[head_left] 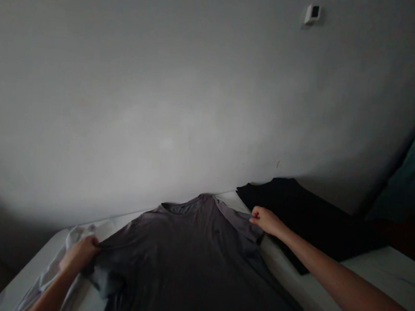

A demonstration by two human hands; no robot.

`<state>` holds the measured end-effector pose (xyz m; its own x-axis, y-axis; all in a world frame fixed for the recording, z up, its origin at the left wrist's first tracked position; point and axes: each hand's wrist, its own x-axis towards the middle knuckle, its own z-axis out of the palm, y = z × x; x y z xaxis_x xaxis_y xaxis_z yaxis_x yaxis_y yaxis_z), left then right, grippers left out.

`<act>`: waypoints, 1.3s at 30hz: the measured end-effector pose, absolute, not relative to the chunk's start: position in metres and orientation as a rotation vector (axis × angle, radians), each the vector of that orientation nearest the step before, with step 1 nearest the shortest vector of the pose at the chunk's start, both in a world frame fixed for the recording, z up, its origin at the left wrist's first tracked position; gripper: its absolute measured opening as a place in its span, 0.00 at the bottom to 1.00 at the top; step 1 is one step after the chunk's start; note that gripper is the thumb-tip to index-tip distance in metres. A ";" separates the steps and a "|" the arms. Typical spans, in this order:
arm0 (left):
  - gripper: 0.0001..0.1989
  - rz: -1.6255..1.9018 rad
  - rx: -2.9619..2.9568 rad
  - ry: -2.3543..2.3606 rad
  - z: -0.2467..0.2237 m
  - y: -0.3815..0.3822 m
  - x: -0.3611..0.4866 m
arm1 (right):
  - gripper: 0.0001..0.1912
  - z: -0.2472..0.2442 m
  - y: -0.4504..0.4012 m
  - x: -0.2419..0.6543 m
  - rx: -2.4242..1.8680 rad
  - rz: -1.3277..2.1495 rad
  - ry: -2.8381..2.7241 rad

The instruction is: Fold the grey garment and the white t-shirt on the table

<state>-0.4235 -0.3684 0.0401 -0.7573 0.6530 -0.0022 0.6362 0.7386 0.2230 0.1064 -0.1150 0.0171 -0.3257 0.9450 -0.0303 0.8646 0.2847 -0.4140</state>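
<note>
grey t-shirt [191, 256] — flat on a white bed [382, 272], collar toward the wall — pinched at both shoulder edges: left hand [79, 254] closed on the cloth, right hand [265, 220] closed likewise, grips level and well apart, black garment [297, 207] just beside.

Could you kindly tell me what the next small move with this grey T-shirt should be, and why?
I would probably draw the left hand gently outward, since the grey T-shirt looks bunched just beside it, while the right hand already holds the opposite shoulder edge.
</note>
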 end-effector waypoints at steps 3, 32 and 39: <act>0.12 0.010 1.005 3.003 0.059 -0.360 -0.406 | 0.09 0.026 -0.099 0.129 -1.825 0.320 -2.268; 0.26 0.285 2.259 2.373 -0.050 -0.144 -0.136 | 0.29 -0.013 -0.069 0.040 -1.054 0.231 -2.808; 0.25 0.289 2.240 2.362 -0.045 -0.148 -0.135 | 0.28 -0.012 -0.105 0.016 -1.342 0.074 -2.552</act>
